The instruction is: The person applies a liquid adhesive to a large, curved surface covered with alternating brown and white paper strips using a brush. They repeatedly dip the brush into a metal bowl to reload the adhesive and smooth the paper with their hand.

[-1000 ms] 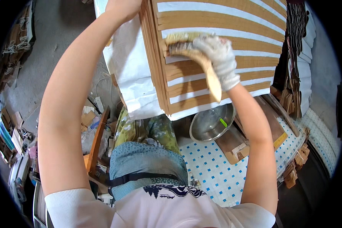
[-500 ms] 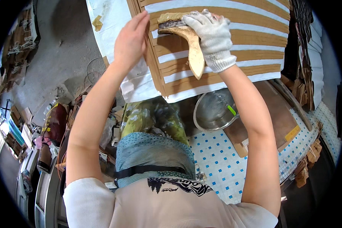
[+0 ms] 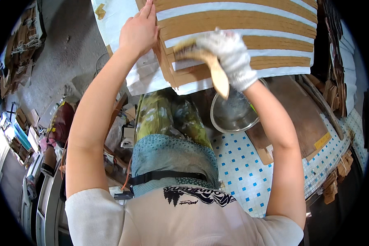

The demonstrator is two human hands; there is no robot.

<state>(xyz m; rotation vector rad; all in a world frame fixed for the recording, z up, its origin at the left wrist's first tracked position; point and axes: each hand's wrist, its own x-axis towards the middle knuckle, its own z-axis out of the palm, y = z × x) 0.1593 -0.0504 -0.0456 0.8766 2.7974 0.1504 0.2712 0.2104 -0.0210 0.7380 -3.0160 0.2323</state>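
Observation:
A wide brush with a pale wooden handle (image 3: 219, 78) is in my right hand (image 3: 229, 53), which wears a white knit glove and is closed around the brush. Motion smears the bristle end, which is over the near left part of the brown strips (image 3: 217, 19); whether it touches them I cannot tell. These strips lie in rows with white bands showing between them. My bare left hand (image 3: 138, 35) rests along their left edge, fingers stretched out and pointing away from me. White sheeting (image 3: 145, 76) sticks out from under the strips.
Below the work's near edge sits a metal basin (image 3: 233, 117) with something green at its rim. A brown board (image 3: 289, 119) lies right of it on blue-dotted white sheeting (image 3: 244, 176). Clutter and a dark red bag (image 3: 61, 123) stand at left; brown bundles (image 3: 330, 88) stand at far right.
My right hand has drawn the brush toward me, nearer the close edge of the strips. My left hand keeps its place at their left edge. The whole view has shifted slightly.

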